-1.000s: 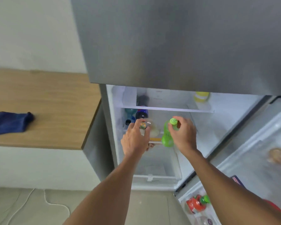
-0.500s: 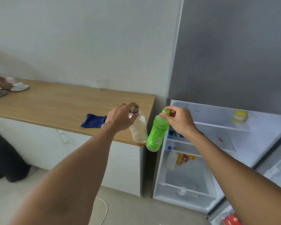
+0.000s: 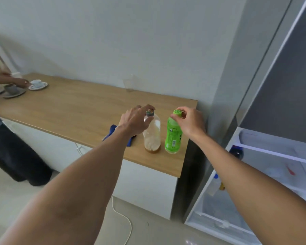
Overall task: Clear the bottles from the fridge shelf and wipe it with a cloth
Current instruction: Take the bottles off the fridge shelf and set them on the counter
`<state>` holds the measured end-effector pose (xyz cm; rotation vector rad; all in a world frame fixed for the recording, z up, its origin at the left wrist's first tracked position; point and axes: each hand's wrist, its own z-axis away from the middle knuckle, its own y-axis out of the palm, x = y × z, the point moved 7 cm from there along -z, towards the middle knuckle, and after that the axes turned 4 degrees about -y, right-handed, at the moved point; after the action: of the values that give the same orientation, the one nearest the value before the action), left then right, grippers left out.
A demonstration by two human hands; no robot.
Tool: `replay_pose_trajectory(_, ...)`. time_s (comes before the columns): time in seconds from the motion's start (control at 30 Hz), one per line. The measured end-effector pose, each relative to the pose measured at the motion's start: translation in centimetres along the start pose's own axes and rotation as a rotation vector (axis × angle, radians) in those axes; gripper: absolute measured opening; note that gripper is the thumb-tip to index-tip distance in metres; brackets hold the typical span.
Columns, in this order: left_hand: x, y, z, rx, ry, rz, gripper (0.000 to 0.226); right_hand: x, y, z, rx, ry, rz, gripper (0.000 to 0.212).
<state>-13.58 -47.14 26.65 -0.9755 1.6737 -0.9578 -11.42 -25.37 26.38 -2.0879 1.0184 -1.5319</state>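
Observation:
My left hand point(image 3: 135, 121) grips the cap of a clear bottle point(image 3: 152, 137) with brownish liquid at its bottom. My right hand point(image 3: 190, 121) pinches the cap of a green bottle point(image 3: 173, 138). Both bottles stand upright, side by side, on the wooden counter point(image 3: 74, 110) near its right front corner. A blue cloth point(image 3: 111, 131) lies on the counter behind my left forearm, mostly hidden. The open fridge point(image 3: 272, 165) is at the right, with a dark bottle point(image 3: 236, 152) under its white shelf point(image 3: 276, 153).
Cups on saucers point(image 3: 37, 84) sit at the counter's far left, where another person's hand point(image 3: 19, 82) reaches. A clear glass point(image 3: 129, 84) stands by the wall. A white cable point(image 3: 124, 218) lies on the floor below the counter.
Both hands carried the two bottles out of the fridge and leftward over the counter; the bottles now stand on the wood. My view swung left, away from the fridge.

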Motion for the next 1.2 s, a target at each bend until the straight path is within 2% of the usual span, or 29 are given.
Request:
replay_pose_trajectory(0.27,0.4,2.0,-5.2,0.042,0.02,0.075,0.042,-1.6,3.9,-4.0,0.038,0.033,0.011,0.045)
replay_pose_trajectory(0.37,1.0,2.1,-5.1,0.034,0.001,0.165,0.058,-2.1,4.2,-3.8,0.023,0.055,-0.041,0.048)
replay_pose_trajectory(0.47,1.9,2.2,-3.4,0.036,-0.047,0.223,0.079,-1.9,3.9,-2.4,0.045,0.027,-0.073,0.063)
replay_pose_trajectory(0.57,2.3,2.3,-0.6,0.024,-0.114,0.231,0.086,-2.2,2.8,0.6,0.065,0.013,-0.083,0.058)
replay_pose_trajectory(0.63,1.8,2.3,1.9,0.018,-0.133,0.214,0.08,-2.7,1.8,3.4,0.111,0.016,-0.077,0.044)
replay_pose_trajectory(0.77,-1.8,2.3,6.5,0.067,-0.033,0.163,0.057,-3.9,-1.7,9.8,0.218,0.018,0.041,0.015)
replay_pose_trajectory(0.93,-9.4,4.4,11.0,0.162,0.088,0.236,0.035,-7.8,-7.4,18.0,0.247,0.131,0.054,0.011)
replay_pose_trajectory(1.03,-14.9,7.3,14.2,0.242,0.151,0.24,0.021,-11.8,-11.0,21.8,0.203,0.229,0.075,0.012)
replay_pose_trajectory(1.13,-19.9,10.8,16.4,0.315,0.181,0.267,0.02,-15.9,-14.0,23.7,0.126,0.303,0.081,0.016)
replay_pose_trajectory(1.2,-22.7,13.7,17.0,0.346,0.176,0.289,0.028,-18.5,-15.4,23.8,0.084,0.306,0.078,0.023)
